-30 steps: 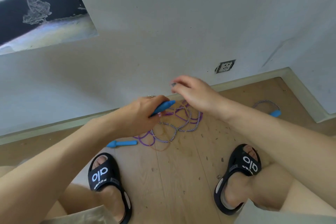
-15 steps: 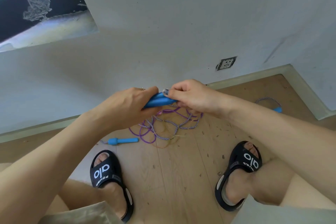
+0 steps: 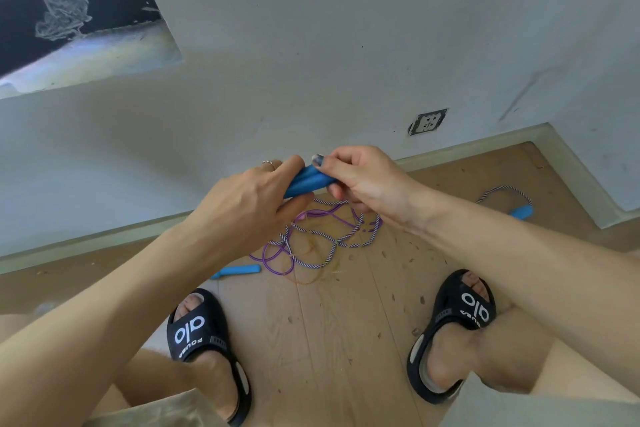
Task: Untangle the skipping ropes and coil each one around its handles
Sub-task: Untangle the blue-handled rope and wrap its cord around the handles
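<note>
Both hands have come together since a second ago, when the right hand (image 3: 363,180) was up in the air away from the left one. Now the left hand (image 3: 249,204) is wrapped around two blue handles (image 3: 308,181) held side by side, and the right hand pinches their far end with curled fingers. Before, only one handle showed in the left hand. Under the hands, on the wooden floor (image 3: 346,340), the ropes lie in the same messy pile: a striped rope (image 3: 325,236) and a purple rope (image 3: 273,255) looped over each other. One more blue handle (image 3: 239,270) lies on the floor to the left of the pile, partly hidden by the left arm. Another blue handle (image 3: 521,211) lies far to the right near the wall, with striped rope curling from it. Two feet in black sandals (image 3: 197,333) stand on either side. A wall socket (image 3: 427,121) sits low on the white wall.
</note>
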### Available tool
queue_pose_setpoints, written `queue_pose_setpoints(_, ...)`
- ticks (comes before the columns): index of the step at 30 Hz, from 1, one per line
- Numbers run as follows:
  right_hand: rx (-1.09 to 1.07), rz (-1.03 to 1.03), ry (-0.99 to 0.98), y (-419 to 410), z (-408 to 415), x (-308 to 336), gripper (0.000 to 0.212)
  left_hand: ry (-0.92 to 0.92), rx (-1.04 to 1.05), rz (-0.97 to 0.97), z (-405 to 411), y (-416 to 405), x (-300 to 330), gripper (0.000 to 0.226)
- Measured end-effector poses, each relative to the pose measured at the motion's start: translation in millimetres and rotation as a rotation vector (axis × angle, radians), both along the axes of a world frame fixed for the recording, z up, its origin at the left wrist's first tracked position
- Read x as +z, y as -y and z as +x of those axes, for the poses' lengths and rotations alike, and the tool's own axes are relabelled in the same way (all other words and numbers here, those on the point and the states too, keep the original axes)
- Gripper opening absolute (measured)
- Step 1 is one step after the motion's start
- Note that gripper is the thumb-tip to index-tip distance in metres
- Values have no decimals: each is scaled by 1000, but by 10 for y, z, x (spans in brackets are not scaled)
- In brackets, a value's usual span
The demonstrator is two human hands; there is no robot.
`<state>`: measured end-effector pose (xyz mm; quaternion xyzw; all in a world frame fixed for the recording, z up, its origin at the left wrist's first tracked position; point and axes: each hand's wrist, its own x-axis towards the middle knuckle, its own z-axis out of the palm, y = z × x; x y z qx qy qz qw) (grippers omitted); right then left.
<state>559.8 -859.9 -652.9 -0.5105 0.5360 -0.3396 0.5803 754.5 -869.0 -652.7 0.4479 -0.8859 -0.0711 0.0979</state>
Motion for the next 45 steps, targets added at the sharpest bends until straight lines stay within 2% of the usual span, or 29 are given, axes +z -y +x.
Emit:
queue_pose_setpoints(3, -40, -20, -42, 27, 4, -3, 45, -49, -26, 21, -3, 13, 65, 31)
queue_pose_setpoints(6, -119, -115, -199, 74, -32, -31, 54, -132, -9, 159, 1, 60, 149, 26)
queue_pose_setpoints(9, -153, -312, -326, 36, 4, -50, 40, -154, 112, 338, -37, 83, 138, 24)
queue_pose_setpoints(12, -167, -358, -356, -4, 81, -82, 28, -125, 232, 477, -114, 83, 93, 32)
queue_pose_setpoints(14, -128, -405, -508, -14, 89, -149, 25, -177, 325, 586, -141, 114, 71, 35)
queue_pose_setpoints(15, -84, -453, -649, -19, 83, -178, 24, -221, 380, 619, -139, 143, 68, 37)
queue_pose_setpoints(17, 27, -540, -965, -43, 81, -212, 19, -223, 435, 573, -116, 197, 51, 37)
queue_pose_setpoints(19, 166, -577, -1214, -91, 116, -188, 22, -102, 407, 422, -94, 208, -30, 34)
queue_pose_setpoints(22, 437, -639, -1397, -188, 200, -159, 36, 77, 320, 216, -88, 139, -218, 31)
queue_pose_setpoints(24, 575, -666, -1402, -234, 254, -142, 26, 217, 248, 101, -98, 80, -344, 25)
queue_pose_setpoints(26, 617, -662, -1372, -209, 252, -114, 8, 307, 181, -6, -107, 34, -432, 25)
queue_pose_setpoints(29, 613, -611, -1231, -113, 140, -69, 23, 381, 77, -78, -121, -45, -400, 39)
queue_pose_setpoints(32, 604, -479, -1005, -96, 31, 2, 34, 413, 49, -128, -120, -82, -349, 39)
queue_pose_setpoints(34, 609, -427, -924, -119, 16, 29, 35, 367, 13, -65, -105, -95, -319, 41)
queue_pose_setpoints(37, 609, -374, -871, -119, 9, 19, 31, 277, 14, 18, -85, -87, -294, 63)
queue_pose_setpoints(39, 608, -323, -826, -109, -9, -13, 34, 229, 48, -21, -73, -76, -304, 72)
queue_pose_setpoints(42, 620, -310, -818, -135, 12, -64, 43, 257, 40, -88, -60, -100, -313, 67)
queue_pose_setpoints(45, 593, -450, -906, -173, 31, -46, 48, 277, -2, -156, -85, -76, -308, 48)
